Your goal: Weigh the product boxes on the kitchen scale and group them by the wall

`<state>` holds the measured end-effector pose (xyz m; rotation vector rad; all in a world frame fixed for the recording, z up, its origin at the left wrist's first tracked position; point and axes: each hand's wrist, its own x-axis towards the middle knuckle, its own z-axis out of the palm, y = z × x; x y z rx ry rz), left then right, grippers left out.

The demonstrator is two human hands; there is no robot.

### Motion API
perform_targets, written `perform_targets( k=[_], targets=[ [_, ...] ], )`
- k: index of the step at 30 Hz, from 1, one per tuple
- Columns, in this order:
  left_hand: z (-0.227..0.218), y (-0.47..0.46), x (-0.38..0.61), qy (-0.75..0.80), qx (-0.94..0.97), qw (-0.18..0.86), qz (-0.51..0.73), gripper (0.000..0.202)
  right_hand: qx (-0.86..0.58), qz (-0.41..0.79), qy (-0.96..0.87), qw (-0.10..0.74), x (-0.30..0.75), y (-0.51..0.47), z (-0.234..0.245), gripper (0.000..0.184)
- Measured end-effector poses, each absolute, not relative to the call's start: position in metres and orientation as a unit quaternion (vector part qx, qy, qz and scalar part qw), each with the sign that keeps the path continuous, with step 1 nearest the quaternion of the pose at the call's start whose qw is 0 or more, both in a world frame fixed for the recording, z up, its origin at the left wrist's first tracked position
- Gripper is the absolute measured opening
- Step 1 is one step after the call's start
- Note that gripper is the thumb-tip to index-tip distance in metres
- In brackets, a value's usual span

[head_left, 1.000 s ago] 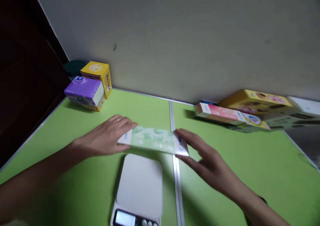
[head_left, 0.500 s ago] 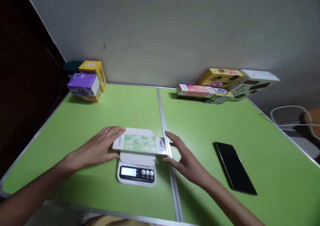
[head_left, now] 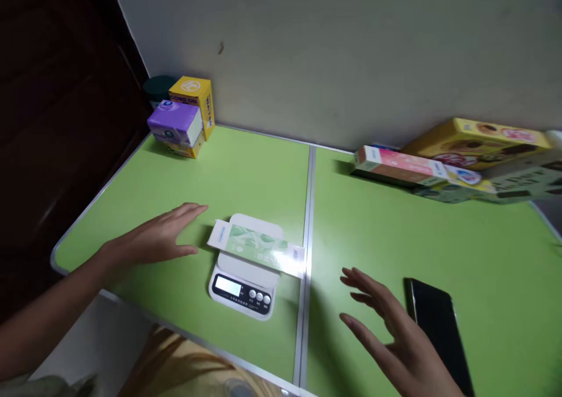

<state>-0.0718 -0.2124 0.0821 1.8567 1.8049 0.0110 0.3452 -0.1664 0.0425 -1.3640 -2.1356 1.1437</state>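
A long green and white carton (head_left: 257,246) lies flat across the white kitchen scale (head_left: 246,270), its ends jutting past the platform on both sides. The scale's small display is lit, but the reading is too blurred to make out. My left hand (head_left: 162,233) hovers left of the carton, fingers stretched and thumb apart, touching nothing. Over the right half of the table, my right hand (head_left: 390,332) is spread with nothing in it. A black phone (head_left: 439,321) lies just beyond it, partly hidden by the hand.
At the back left stand a purple tissue pack (head_left: 175,122), a yellow box (head_left: 199,98) and a dark green-lidded container (head_left: 158,86). Along the wall at right are a pink carton (head_left: 399,166) and a yellow biscuit box (head_left: 478,142). A metal seam (head_left: 308,209) divides the green table.
Both hands have drawn back from the carton, the left a little leftward, the right farther right towards the phone. The carton rests on the scale. The view has turned left and tilted.
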Motion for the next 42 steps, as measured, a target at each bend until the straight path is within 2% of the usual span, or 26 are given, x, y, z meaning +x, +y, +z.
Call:
perform_targets(
  k=[9,18,25,27,32,37,42],
  targets=[
    [0.068,-0.188,-0.079,0.632,0.723,0.273,0.06,0.084,-0.503,0.441,-0.737,0.096,0.304,-0.161,0.043,0.054],
    [0.057,-0.197,-0.089,0.633,0.707,0.31,0.053,0.08,-0.482,0.428,-0.756,0.114,0.27,-0.157,0.048,0.065],
    [0.051,-0.195,-0.07,0.645,0.685,0.335,0.05,0.081,-0.444,0.386,-0.804,0.085,0.259,-0.146,0.044,0.058],
    [0.046,-0.192,-0.066,0.648,0.677,0.346,0.053,0.075,-0.432,0.369,-0.818,0.085,0.255,-0.145,0.042,0.057],
    [0.05,-0.179,-0.048,0.633,0.667,0.385,0.079,0.046,-0.373,0.349,-0.853,0.112,0.269,-0.136,0.044,0.057],
    [0.081,-0.147,0.013,0.623,0.678,0.375,0.103,0.04,-0.363,0.372,-0.835,0.182,0.334,-0.102,0.058,0.054],
    [0.093,-0.054,0.106,0.571,0.729,0.339,0.17,0.039,-0.432,0.325,-0.798,0.266,0.418,-0.023,0.063,0.043]
  ],
)
